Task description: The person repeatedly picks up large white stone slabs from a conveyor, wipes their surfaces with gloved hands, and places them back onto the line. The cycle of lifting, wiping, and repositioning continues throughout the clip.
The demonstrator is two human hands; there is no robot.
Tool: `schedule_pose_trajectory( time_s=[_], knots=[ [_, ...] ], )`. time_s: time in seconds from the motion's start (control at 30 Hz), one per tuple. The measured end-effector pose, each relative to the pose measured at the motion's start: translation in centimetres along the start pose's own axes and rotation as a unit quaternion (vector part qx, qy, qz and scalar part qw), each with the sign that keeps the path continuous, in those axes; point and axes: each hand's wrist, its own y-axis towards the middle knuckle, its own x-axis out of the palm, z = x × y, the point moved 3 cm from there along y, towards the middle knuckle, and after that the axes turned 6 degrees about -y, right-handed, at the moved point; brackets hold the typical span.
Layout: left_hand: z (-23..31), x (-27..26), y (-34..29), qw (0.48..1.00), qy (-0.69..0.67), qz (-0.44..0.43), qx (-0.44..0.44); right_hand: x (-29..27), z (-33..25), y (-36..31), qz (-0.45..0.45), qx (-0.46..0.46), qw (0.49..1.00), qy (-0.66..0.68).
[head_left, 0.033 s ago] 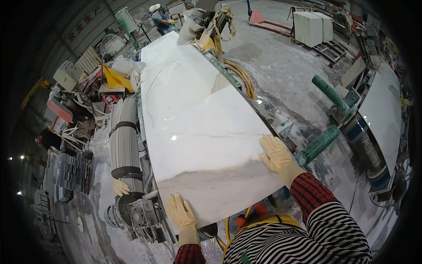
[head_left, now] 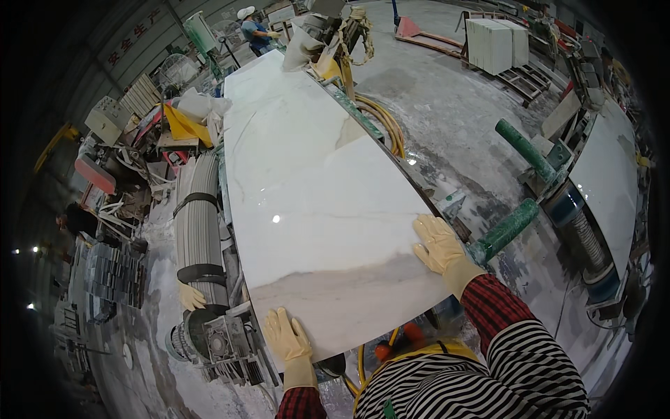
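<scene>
Downward fisheye view from head height

Left cream-gloved hand [head_left: 286, 339] and right cream-gloved hand [head_left: 442, 251] just rest on a flat, glossy white stone slab [head_left: 314, 202], greyish band [head_left: 359, 290] between their fingers.

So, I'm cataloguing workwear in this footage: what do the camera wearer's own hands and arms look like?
The left hand and right hand wear matching cream gloves with plain cuffs covering the wrists. Next come red-and-black checked sleeves; farther up on the right, black-and-white striped fabric shows. I can make out no markings on the gloves.
</scene>
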Motion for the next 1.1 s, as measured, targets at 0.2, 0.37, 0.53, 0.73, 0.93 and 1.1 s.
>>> schedule_pose_trajectory(
  time_s=[0.2,0.37,0.53,0.73,0.93,1.1],
  knots=[
    [0.1,-0.2,-0.2,1.0,-0.003,-0.005,-0.007,-0.4,-0.2,-0.1,0.008,-0.004,1.0,0.007],
    [0.2,-0.4,-0.4,1.0,-0.009,-0.009,-0.008,-1.1,-0.6,-0.2,0.01,-0.004,1.0,0.01],
    [0.7,-0.9,-0.3,1.0,-0.005,-0.024,-0.014,-1.4,-0.7,-0.4,-0.005,0.003,1.0,0.007],
    [0.6,-1.0,-0.7,1.0,-0.007,-0.015,-0.01,-2.0,-0.9,-0.6,-0.022,0.007,1.0,0.012],
    [0.7,-1.2,-0.8,1.0,0.003,-0.024,-0.011,-2.0,-0.9,-0.8,-0.027,0.007,1.0,0.008],
    [1.0,-1.4,-1.1,1.0,0.007,-0.025,-0.013,-1.4,-0.8,-1.3,0.024,-0.01,1.0,0.001]
  ],
)
